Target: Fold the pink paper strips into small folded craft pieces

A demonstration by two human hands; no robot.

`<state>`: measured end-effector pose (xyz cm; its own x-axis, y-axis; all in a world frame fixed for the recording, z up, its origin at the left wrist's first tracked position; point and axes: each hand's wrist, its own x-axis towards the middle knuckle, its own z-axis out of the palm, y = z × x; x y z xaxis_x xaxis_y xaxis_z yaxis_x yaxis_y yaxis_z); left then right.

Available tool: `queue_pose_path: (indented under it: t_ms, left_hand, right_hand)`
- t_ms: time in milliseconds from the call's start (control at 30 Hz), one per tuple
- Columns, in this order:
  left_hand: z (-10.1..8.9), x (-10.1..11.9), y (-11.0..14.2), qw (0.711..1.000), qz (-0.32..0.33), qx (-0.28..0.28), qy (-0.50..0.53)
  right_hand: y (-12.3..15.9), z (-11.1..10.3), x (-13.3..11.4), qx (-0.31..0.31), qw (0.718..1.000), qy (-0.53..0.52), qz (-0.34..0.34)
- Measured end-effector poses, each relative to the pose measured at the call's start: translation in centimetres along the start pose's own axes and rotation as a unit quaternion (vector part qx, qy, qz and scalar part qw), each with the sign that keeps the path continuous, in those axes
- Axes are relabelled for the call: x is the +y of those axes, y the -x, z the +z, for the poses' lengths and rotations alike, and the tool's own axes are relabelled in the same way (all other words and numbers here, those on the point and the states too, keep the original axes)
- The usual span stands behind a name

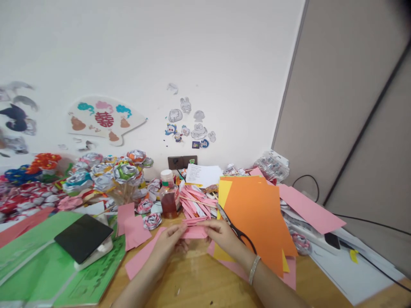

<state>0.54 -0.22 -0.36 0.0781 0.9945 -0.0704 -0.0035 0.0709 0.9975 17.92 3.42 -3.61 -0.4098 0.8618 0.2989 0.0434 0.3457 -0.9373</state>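
Observation:
Between my two hands is a small pink paper strip (pixel 195 232) with a folded upper edge, held just above the wooden table (pixel 192 278). My left hand (pixel 173 236) pinches its left end between thumb and fingers. At the right end, my right hand (pixel 220 233) pinches it the same way. Black-handled scissors (pixel 239 233) lie close to my right hand, on a stack of orange paper (pixel 257 218). Past the strip lies a pile of folded pink paper pieces (pixel 192 201). A loose pink sheet (pixel 141 261) rests under my left forearm.
A bottle of reddish liquid (pixel 168 201) stands behind my hands. Green packets (pixel 35 265) with a black flat object (pixel 84 237) lie left. Paper flowers (pixel 125 173) crowd the back left. White sheets (pixel 346 265), a power strip (pixel 314 235) and cables occupy the right.

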Motion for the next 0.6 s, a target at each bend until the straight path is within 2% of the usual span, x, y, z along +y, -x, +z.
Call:
queue_pose_path:
  t_ms: [167,267,600]
  left_hand:
    - [-0.2,-0.6,-0.8,0.998,0.017,-0.034,-0.046]
    - [-0.1,-0.9,-0.9,0.996,0.037,-0.032,-0.076]
    - [0.1,0.3,-0.1,0.986,0.067,-0.012,-0.151]
  right_hand:
    - [0.2,-0.3,-0.1,-0.011,0.999,0.035,0.017]
    - [0.1,0.0,0.2,-0.04,0.997,0.066,0.013]
    - [0.0,0.3,0.2,-0.053,0.998,-0.007,0.036]
